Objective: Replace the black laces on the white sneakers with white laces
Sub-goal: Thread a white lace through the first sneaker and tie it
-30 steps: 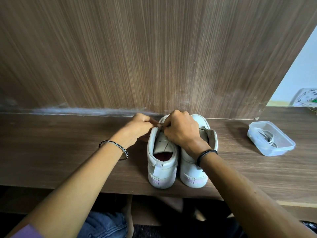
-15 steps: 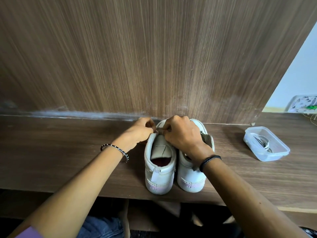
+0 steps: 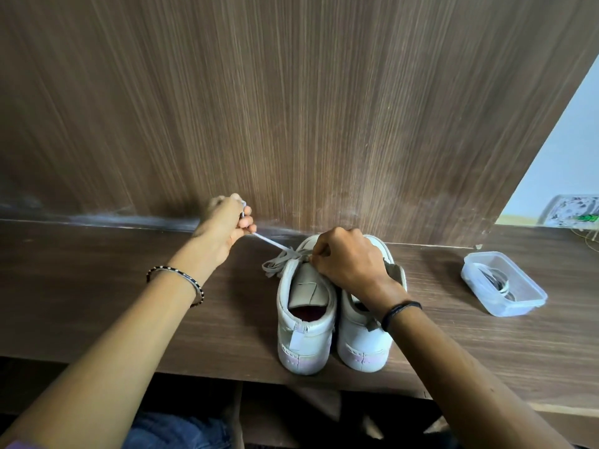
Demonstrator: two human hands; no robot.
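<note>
Two white sneakers stand side by side on the wooden shelf (image 3: 97, 286), heels toward me: the left sneaker (image 3: 304, 322) and the right sneaker (image 3: 363, 345). My left hand (image 3: 227, 228) grips a white lace (image 3: 275, 251) and holds it taut up and to the left of the left sneaker; slack lace loops lie beside the shoe's front. My right hand (image 3: 346, 260) rests over the front of the shoes, fingers curled and pinching at the left sneaker's eyelet area. What it pinches is hidden.
A clear plastic container (image 3: 504, 281) with coiled laces inside sits on the shelf to the right. A wood-grain panel (image 3: 291, 108) rises right behind the shoes. A white patterned object (image 3: 570, 210) lies at the far right edge.
My left hand moved from the shoe's front up and left, drawing the white lace out taut. My right hand stayed on the shoe. The camera shifted slightly.
</note>
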